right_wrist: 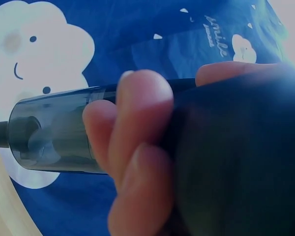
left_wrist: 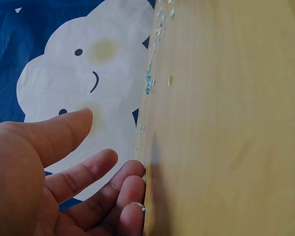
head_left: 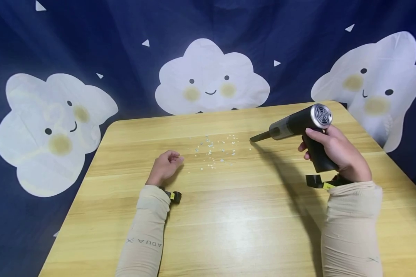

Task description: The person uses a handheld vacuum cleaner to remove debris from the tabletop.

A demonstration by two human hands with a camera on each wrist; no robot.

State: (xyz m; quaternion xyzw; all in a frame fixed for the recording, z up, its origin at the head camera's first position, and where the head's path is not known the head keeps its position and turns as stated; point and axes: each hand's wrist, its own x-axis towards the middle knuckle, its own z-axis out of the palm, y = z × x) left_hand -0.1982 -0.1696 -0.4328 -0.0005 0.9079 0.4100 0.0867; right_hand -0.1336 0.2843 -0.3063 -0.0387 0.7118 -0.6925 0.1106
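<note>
My right hand [head_left: 344, 152] grips the handle of a black handheld vacuum cleaner [head_left: 299, 121], thumb on its upper side. The vacuum has a silver vented end, a clear dust cup [right_wrist: 59, 132] and a narrow nozzle pointing left and down. Small white and blue paper scraps [head_left: 210, 146] lie scattered on the wooden table, left of the nozzle tip. My left hand [head_left: 164, 167] rests at the table just left of the scraps, fingers loosely curled and holding nothing. In the left wrist view, its fingers [left_wrist: 130, 191] lie at the table surface.
The wooden table [head_left: 208, 215] has rounded far corners. Behind it hangs a dark blue curtain [head_left: 124, 23] printed with smiling white clouds [head_left: 211, 69] and small white triangles. Each wrist wears a black camera mount [head_left: 175, 197] over a beige sleeve.
</note>
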